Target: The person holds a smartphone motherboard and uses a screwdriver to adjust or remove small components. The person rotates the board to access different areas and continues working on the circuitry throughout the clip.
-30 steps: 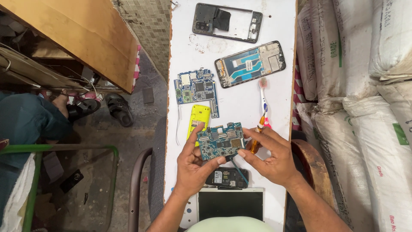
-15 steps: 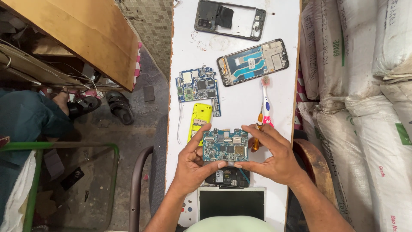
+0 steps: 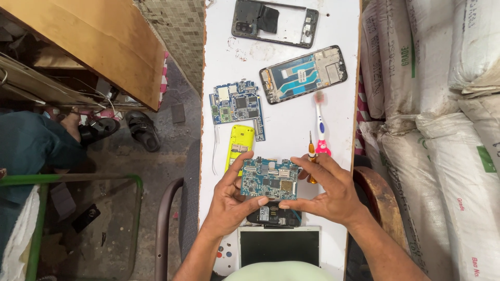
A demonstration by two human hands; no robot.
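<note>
On the white tabletop [image 3: 281, 130] I count two phone frames and two circuit boards, one lying flat and one blue-green circuit board [image 3: 270, 179] raised just above the near end. My left hand [image 3: 232, 200] and right hand [image 3: 328, 190] pinch its edges with curled fingers. They hide most of a dark device [image 3: 273, 216] underneath; I cannot make out what it is.

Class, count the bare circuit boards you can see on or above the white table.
2. One circuit board is held between the left hand and right hand; the other board lies flat above the yellow piece. Others may be hidden under the hands.
</note>
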